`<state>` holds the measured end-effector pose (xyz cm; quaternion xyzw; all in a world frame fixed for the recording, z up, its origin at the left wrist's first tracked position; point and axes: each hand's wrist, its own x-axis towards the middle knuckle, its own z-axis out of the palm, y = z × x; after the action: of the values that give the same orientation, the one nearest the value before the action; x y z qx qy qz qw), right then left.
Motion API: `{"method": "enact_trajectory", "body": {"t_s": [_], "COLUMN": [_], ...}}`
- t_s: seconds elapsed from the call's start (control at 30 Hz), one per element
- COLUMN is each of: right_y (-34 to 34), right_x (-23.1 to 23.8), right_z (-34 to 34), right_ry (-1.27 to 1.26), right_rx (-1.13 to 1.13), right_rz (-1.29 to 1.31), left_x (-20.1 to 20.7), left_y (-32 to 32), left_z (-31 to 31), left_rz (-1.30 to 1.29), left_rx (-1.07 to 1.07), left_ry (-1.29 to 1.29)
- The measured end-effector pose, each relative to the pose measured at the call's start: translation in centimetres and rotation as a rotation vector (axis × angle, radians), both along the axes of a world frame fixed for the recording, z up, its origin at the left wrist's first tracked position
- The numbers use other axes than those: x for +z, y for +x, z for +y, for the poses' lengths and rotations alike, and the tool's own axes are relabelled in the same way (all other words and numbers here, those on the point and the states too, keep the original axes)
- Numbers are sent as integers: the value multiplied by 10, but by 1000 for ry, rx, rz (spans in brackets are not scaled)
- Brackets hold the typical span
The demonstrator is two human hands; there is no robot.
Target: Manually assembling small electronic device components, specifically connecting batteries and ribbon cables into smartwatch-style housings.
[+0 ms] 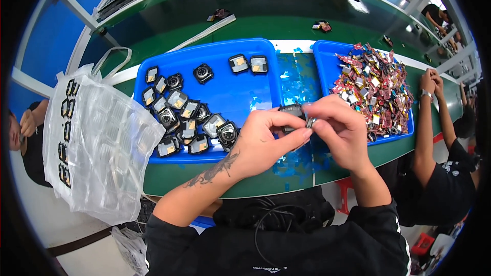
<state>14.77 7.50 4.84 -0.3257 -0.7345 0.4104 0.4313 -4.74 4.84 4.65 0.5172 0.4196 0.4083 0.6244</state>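
Observation:
My left hand (261, 140) grips a dark smartwatch case (291, 110) above the gap between two blue trays. Thumb and fingers of my right hand (343, 130) close together at the case's right side, on a small silvery part (310, 122). Whether that part is joined to the case cannot be made out, since my fingers cover much of both. To the left, a blue tray (240, 94) holds several square black watch cases (227, 133), some showing a round sensor back, others an open inside. Small red circuit boards with components (371, 89) are heaped in the right blue tray (322, 64).
A clear plastic bag of trays with black watch parts (97, 148) hangs at the left. Blue film scraps (295, 79) litter the green bench between the trays. Beyond, a green conveyor (266, 18) carries scattered small parts. A co-worker's arm (424, 117) is at the right.

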Motion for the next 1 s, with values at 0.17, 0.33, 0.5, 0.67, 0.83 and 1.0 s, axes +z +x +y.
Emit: {"method": "enact_trajectory", "body": {"t_s": [0.17, 0.33, 0.5, 0.67, 0.83, 1.0], "right_y": [6, 13, 1, -25, -29, -25], "right_x": [-2, -5, 2, 2, -1, 0], "right_z": [-6, -26, -45, -37, -30, -18], "right_ry": [-249, -306, -483, -309, -338, -254], "right_rx": [95, -41, -62, 0, -131, -227], "right_rz": [377, 397, 321, 232, 184, 284], "left_x": [-4, 6, -4, -7, -5, 1], "left_y": [4, -1, -3, 5, 7, 0], "left_z": [1, 5, 11, 5, 2, 1], "left_rz": [-164, -235, -270, -189, -408, -376], "left_rx": [42, 307, 429, 416, 321, 236], "left_ry": [71, 135, 36, 26, -25, -99]}}
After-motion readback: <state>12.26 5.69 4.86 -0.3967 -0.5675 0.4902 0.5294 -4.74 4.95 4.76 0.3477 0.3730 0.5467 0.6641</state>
